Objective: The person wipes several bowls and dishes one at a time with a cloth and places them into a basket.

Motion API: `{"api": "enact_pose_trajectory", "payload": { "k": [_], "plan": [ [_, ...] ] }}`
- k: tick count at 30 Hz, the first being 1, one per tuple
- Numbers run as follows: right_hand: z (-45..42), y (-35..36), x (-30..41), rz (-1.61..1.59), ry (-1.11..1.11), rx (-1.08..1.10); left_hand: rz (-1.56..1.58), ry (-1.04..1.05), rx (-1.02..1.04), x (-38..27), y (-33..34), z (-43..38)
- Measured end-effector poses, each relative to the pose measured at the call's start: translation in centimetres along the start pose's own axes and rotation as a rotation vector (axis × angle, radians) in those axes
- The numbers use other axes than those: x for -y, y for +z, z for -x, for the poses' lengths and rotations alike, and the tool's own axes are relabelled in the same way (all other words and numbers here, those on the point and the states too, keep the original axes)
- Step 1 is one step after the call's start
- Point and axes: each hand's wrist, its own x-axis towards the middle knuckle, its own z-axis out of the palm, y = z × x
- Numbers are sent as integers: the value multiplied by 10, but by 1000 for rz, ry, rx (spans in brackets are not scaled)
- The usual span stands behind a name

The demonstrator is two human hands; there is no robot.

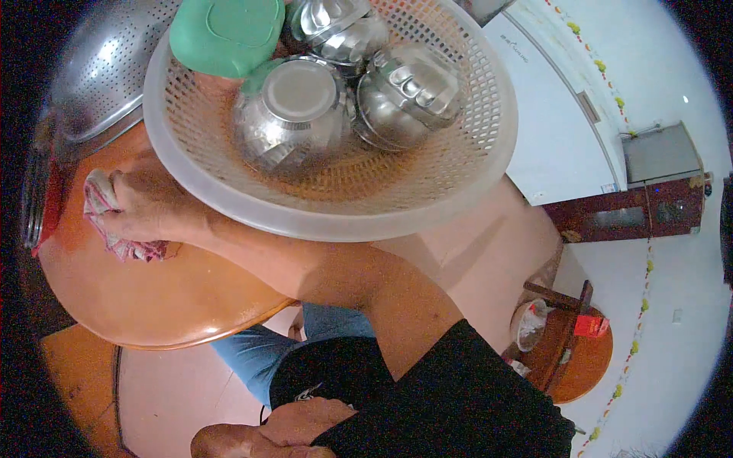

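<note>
My right hand point(137, 209) presses a crumpled checked cloth point(137, 249) onto the orange-brown round tabletop point(189, 297). The forearm runs left from a black sleeve and passes beneath the rim of a white plastic mesh basket point(343, 229), which hides part of it. Inside the basket are an overturned metal bowl point(300, 91), more shiny metal bowls point(409, 94) at its right and rear, and a green plastic container point(229, 34). What supports the basket is hidden. My left hand is out of view; bare skin at the bottom edge is too unclear to name.
A perforated metal colander point(109, 74) stands at the left, near a red object point(54, 194). Orange-brown furniture point(80, 389) is at lower left. A white freezer point(550, 114) stands by the wall. A round wooden surface point(572, 372) at right bears a red box point(591, 326).
</note>
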Motion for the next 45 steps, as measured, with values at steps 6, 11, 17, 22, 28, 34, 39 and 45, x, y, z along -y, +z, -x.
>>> {"api": "enact_pose_trajectory", "payload": {
  "k": [6,11,17,22,28,34,39,45],
  "plan": [
    [3,0,-1,-7,-14,-18,14,6,-13,4,-2,-2],
    [3,1,-2,-9,-25,-24,18,11,-27,7,-6,-6],
    [3,3,0,-5,-27,-14,31,40,-42,8,-11,-12],
    [2,4,-2,3,-45,-21,60,70,-80,8,-19,-19],
    [9,-6,4,11,-34,-23,382,430,-256,-12,-28,-73],
    [3,-2,4,-13,-39,-22,619,855,-215,-45,-44,-140],
    [3,2,1,-6,-42,-25,1011,1128,-200,-45,-22,-151],
    [6,-1,-3,-2,-41,-42,1122,1000,-508,-67,-4,-147]
  ]
}}
